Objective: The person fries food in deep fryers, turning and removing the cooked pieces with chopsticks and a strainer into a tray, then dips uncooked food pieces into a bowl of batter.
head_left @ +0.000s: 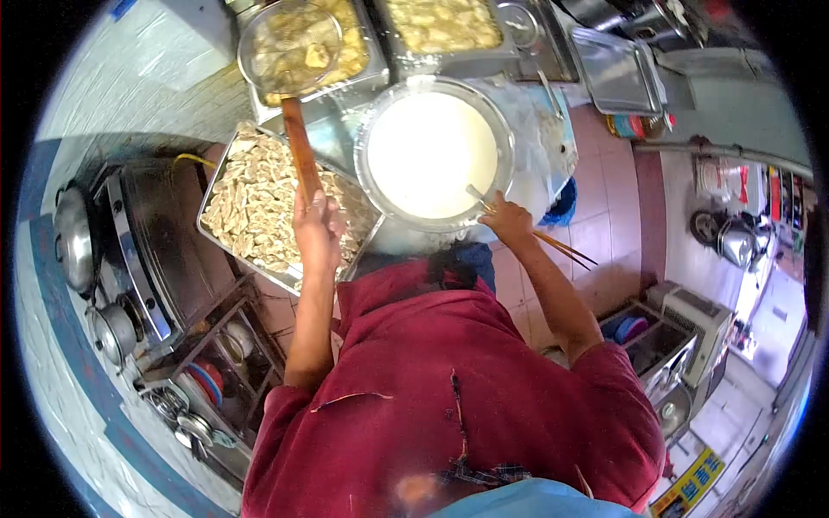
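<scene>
My left hand (318,226) is wrapped round the wooden handle of a wire skimmer (300,142). Its round mesh head is over a metal pan of food pieces in yellowish liquid (350,53). Below it lies a tray heaped with pale brown strips (255,194). My right hand (509,219) is closed on long chopsticks (564,247) and a metal utensil (477,195), whose end is at the rim of a large bowl. White batter (432,155) fills this bowl.
A second pan of yellowish food (442,24) stands at the top, beside an empty metal tray (615,71). An oil bottle (635,126) is below that tray. Pots (112,335) and a stove (164,246) are at the left.
</scene>
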`<state>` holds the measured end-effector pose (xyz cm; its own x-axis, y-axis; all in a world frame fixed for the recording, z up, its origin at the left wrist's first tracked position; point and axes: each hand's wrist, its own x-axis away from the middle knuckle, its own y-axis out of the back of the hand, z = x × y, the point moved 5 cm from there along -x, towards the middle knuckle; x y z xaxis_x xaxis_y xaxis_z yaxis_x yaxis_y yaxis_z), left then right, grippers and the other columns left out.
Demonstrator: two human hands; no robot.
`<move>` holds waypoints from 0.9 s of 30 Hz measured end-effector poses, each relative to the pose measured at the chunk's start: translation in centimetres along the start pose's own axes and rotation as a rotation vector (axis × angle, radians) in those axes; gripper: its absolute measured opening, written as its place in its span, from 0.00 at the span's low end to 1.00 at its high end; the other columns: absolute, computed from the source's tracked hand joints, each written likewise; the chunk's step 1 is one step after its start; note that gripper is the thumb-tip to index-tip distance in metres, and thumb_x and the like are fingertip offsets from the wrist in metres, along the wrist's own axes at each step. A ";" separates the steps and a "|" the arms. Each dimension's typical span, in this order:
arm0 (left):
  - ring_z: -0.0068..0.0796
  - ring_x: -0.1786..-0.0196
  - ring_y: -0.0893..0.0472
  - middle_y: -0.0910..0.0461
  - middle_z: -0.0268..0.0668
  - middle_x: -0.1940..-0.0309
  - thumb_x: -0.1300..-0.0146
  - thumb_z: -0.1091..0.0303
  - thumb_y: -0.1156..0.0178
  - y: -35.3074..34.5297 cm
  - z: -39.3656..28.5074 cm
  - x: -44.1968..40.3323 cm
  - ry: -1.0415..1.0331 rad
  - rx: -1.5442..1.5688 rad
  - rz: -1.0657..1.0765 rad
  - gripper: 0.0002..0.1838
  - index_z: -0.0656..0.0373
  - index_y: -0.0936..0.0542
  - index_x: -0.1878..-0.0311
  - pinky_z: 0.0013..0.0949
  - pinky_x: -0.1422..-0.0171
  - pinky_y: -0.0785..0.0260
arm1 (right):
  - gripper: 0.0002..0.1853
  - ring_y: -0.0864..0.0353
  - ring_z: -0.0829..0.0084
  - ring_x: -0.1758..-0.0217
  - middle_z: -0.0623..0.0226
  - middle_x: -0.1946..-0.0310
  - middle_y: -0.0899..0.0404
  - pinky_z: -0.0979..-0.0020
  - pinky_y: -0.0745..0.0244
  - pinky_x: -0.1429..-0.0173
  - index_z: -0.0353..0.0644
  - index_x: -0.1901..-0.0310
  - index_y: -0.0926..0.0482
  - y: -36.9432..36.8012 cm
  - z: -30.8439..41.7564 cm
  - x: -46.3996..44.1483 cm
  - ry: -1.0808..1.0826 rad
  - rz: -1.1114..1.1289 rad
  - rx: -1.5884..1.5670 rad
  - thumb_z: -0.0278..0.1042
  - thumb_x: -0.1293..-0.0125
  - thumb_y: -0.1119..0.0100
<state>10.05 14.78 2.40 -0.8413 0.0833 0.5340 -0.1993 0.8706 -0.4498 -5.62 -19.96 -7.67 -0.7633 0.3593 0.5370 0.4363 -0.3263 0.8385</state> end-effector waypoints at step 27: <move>0.15 0.79 0.42 0.31 0.30 0.71 0.26 0.67 0.48 0.5 0.5 -0.1 -0.030 -0.102 0.027 0.29 0.57 0.45 0.26 0.20 0.78 0.48 | 0.06 0.14 0.61 0.71 0.61 0.76 0.16 0.58 0.21 0.69 0.45 0.76 0.18 5.5 -0.4 1.3 0.307 -0.434 0.190 0.36 0.46 0.40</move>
<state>9.78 14.99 1.73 -0.8608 0.0940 0.5002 -0.1256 0.9132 -0.3877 -4.41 -21.60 -2.43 -0.9831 0.1451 0.1117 0.1082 -0.0317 0.9936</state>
